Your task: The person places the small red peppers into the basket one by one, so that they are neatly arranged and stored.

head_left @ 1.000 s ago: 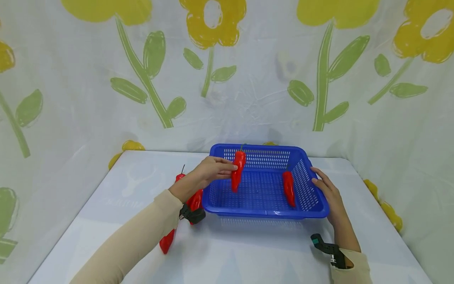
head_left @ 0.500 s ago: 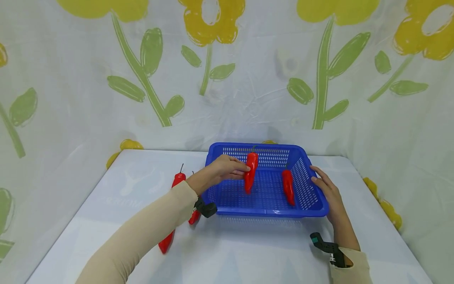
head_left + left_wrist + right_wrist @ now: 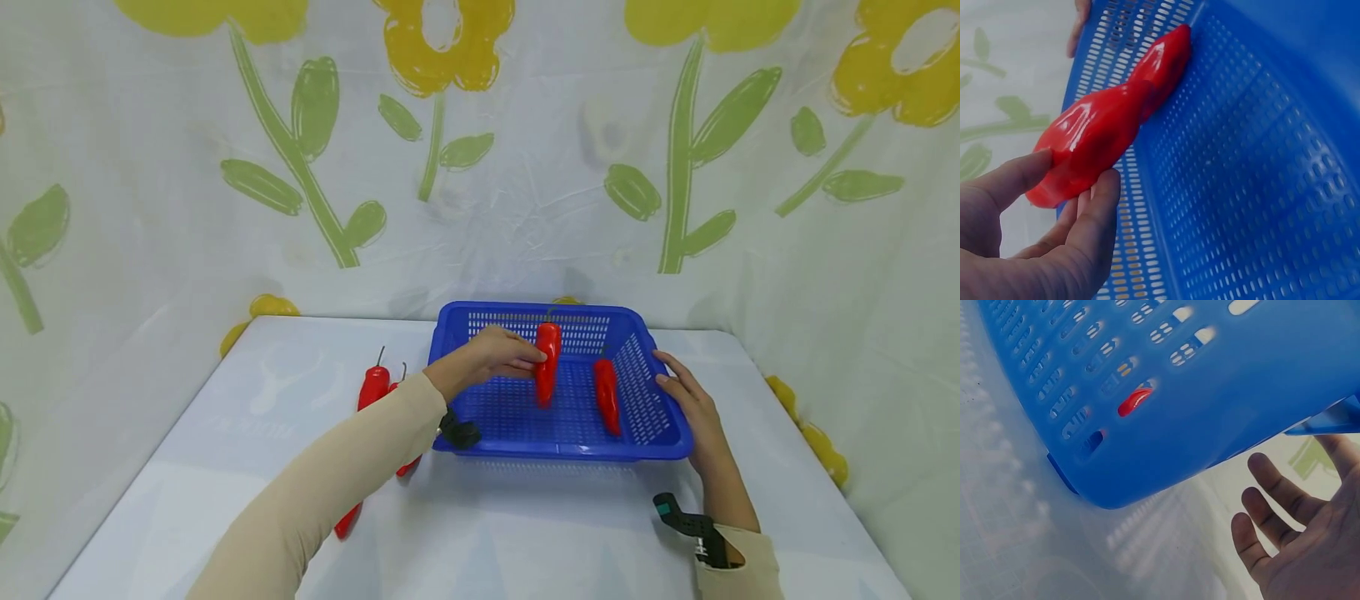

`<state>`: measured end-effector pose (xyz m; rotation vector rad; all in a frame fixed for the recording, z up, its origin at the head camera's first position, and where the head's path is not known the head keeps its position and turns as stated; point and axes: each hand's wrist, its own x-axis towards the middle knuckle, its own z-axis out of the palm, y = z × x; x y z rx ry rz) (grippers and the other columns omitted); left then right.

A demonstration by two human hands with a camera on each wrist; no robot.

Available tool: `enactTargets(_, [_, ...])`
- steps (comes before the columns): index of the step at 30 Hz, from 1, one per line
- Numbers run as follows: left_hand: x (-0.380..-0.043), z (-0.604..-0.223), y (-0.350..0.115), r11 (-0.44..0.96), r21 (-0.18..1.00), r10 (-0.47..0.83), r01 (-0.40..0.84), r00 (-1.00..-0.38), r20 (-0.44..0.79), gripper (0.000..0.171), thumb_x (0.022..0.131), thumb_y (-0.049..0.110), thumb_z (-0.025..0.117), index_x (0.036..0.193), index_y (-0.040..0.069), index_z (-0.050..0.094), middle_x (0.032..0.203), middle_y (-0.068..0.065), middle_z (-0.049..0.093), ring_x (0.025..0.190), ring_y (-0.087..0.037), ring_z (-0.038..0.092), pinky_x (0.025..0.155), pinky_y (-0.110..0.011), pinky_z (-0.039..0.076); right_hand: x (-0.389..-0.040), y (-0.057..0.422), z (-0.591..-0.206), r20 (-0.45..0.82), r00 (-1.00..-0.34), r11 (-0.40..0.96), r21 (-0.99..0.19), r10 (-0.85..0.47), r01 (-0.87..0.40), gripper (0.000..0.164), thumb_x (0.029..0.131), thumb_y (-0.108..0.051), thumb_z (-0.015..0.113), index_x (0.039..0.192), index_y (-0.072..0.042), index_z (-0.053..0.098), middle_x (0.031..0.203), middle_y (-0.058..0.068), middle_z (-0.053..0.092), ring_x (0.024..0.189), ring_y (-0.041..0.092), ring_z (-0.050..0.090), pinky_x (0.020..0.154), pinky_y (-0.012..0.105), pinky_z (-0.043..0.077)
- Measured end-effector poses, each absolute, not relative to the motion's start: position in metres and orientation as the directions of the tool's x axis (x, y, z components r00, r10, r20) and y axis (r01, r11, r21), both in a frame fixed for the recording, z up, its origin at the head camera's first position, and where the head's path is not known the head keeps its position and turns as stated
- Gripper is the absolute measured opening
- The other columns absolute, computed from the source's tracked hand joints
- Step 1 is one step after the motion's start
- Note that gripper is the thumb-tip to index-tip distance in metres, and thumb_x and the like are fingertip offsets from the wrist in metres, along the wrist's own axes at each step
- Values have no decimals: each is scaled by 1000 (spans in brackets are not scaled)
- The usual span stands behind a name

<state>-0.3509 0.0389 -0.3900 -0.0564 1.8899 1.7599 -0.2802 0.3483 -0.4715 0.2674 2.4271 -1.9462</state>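
My left hand (image 3: 510, 354) pinches a red chilli pepper (image 3: 548, 362) between thumb and fingers. The pepper hangs over the inside of the blue plastic basket (image 3: 562, 452), stem upward. In the left wrist view, the held pepper (image 3: 1085, 140) overlaps a second red pepper (image 3: 1166, 65) beyond it. That second pepper (image 3: 607, 397) rests in the basket near its right wall. At the right rim, my right hand (image 3: 697, 412) holds on with thumb and index finger. Its other fingers (image 3: 1269, 515) spread loosely outside, below the basket rim, in the right wrist view.
More red peppers lie on the white table (image 3: 525, 533) left of the basket, including one (image 3: 374, 386) partly hidden by my left sleeve (image 3: 337, 475). A flower-patterned curtain (image 3: 555, 192) rises behind the table.
My left hand has moved right with the pepper, from the basket's left side towards its middle. My right hand and the basket have stayed in place.
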Motion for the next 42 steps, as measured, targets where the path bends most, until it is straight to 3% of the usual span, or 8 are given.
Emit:
enactTargets(8, [-358, -391, 65, 210, 881, 316, -425, -823, -472, 24, 85, -2, 76, 105, -11, 67, 96, -20, 70, 88, -31, 71, 91, -45, 55, -280, 357, -472, -115, -986, 204, -969, 117, 138, 60, 101, -53, 47, 157, -41, 27, 159, 20, 27, 134, 44, 40, 79, 30, 59])
enactTargets(15, [-358, -400, 89, 292, 816, 352, -498, -737, -576, 31, 85, -7, 74, 111, -12, 60, 92, -22, 68, 94, -35, 70, 94, -47, 54, -273, 362, -474, -132, -985, 190, -970, 115, 152, 60, 102, -52, 46, 158, -40, 26, 160, 19, 25, 136, 44, 37, 80, 30, 59])
enactTargets(24, [-362, -408, 102, 292, 795, 334, -532, -722, -606, 34, 84, -11, 72, 114, -12, 56, 92, -23, 64, 99, -39, 69, 93, -47, 54, -275, 358, -474, -80, -989, 238, -965, 122, 107, 59, 100, -56, 47, 156, -41, 32, 154, 18, 35, 128, 37, 46, 81, 28, 57])
enactTargets(34, [-372, -414, 113, 327, 765, 330, -555, -691, -643, 30, 87, -10, 70, 114, -11, 58, 98, -23, 64, 104, -37, 67, 94, -44, 54, -280, 358, -475, -88, -988, 233, -965, 130, 117, 60, 101, -53, 47, 157, -39, 30, 157, 19, 32, 133, 42, 43, 86, 34, 57])
enactTargets(42, [-378, -426, 117, 307, 719, 333, -624, -637, -695, 45, 90, -12, 65, 132, -12, 49, 113, -28, 60, 119, -39, 60, 100, -43, 51, -284, 355, -478, -90, -989, 223, -968, 116, 114, 60, 100, -54, 50, 156, -39, 33, 154, 17, 36, 131, 41, 45, 93, 43, 55])
